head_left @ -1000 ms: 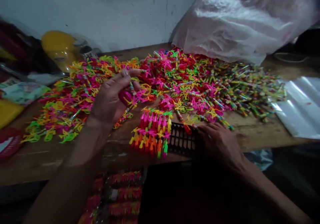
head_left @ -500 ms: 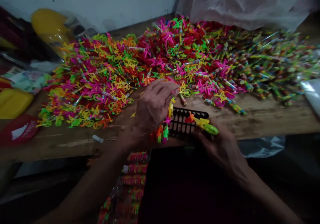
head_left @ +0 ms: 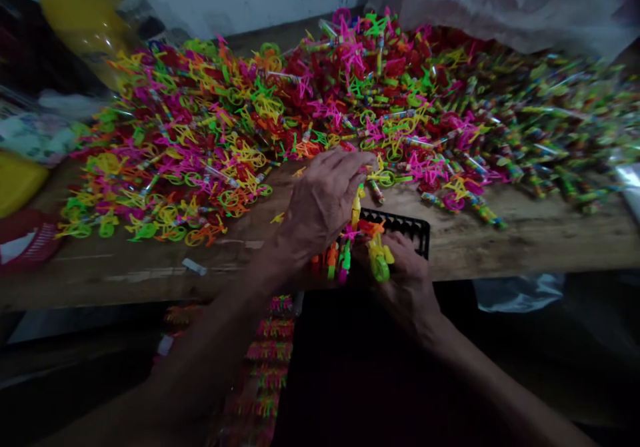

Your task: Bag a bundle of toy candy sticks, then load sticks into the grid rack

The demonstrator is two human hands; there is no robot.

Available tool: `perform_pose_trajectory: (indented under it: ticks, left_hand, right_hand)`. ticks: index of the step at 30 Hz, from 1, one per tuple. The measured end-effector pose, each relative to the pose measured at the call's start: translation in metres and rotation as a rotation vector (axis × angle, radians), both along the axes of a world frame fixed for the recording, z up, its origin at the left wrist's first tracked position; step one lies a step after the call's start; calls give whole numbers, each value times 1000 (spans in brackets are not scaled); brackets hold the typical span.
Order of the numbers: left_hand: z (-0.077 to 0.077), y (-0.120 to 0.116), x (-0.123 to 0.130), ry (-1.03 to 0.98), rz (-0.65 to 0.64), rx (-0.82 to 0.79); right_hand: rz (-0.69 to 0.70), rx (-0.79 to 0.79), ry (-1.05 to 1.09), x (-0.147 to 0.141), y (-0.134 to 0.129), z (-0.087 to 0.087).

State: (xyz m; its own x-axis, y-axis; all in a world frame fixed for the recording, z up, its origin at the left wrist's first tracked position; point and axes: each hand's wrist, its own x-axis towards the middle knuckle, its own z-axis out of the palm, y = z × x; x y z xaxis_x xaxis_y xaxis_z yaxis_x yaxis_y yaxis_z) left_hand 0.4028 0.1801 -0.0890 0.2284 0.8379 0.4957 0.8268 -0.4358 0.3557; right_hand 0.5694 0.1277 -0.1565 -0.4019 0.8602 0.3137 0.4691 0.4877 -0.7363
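A black slotted plastic rack (head_left: 424, 230) lies at the bench's front edge, partly covered by both hands. Several small coloured plastic toys (head_left: 345, 257) stand in a row at its left end. My left hand (head_left: 323, 197) is curled over that end, fingers bent and closed; whatever they grip is hidden behind the hand. Between the fingers of my right hand (head_left: 407, 280) is a yellow and green plastic toy (head_left: 380, 257) with an orange tip, close beside the row. My right hand covers the middle of the rack.
A big heap of bright plastic toys (head_left: 200, 147) spreads behind the hands. Printed sticks with clear tubes (head_left: 530, 140) lie at the right. A yellow container (head_left: 83, 20) and a red basket (head_left: 30, 237) stand left. Filled rows of toys (head_left: 270, 350) are below the bench.
My right hand has moved left along the rack with the yellow and green toy, which now stands more upright next to the row. My left hand stays over the rack's left end.
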Motion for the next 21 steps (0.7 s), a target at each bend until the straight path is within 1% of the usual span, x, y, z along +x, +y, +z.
perform_pose_trajectory:
  ticks: [3, 5, 8, 11, 14, 17, 19, 21]
  left_hand:
    - [-3, 0, 0, 8, -8, 64]
    - [-1, -1, -1, -23, -10, 72]
    - [6, -5, -4, -197, -5, -18]
    - [15, -10, -6, -350, 1, -113]
    - [23, -13, -7, -325, 7, -91]
    - [30, -11, -9, -297, -14, -92]
    - [35, -9, -11, -339, -35, -137]
    - [38, -7, -11, -432, -42, -186]
  right_hand:
    - [14, 53, -42, -4, -2, -6]
    - [16, 118, -54, -5, -3, -9]
    - [29, 191, -23, -6, -5, -11]
    - [50, 214, 38, -8, -5, -11]
    - [44, 210, 43, -12, -5, -12]
    - [34, 165, 7, -15, -6, -14]
    - [34, 128, -8, -16, -7, -16]
    - [38, 98, -35, -16, -7, -15]
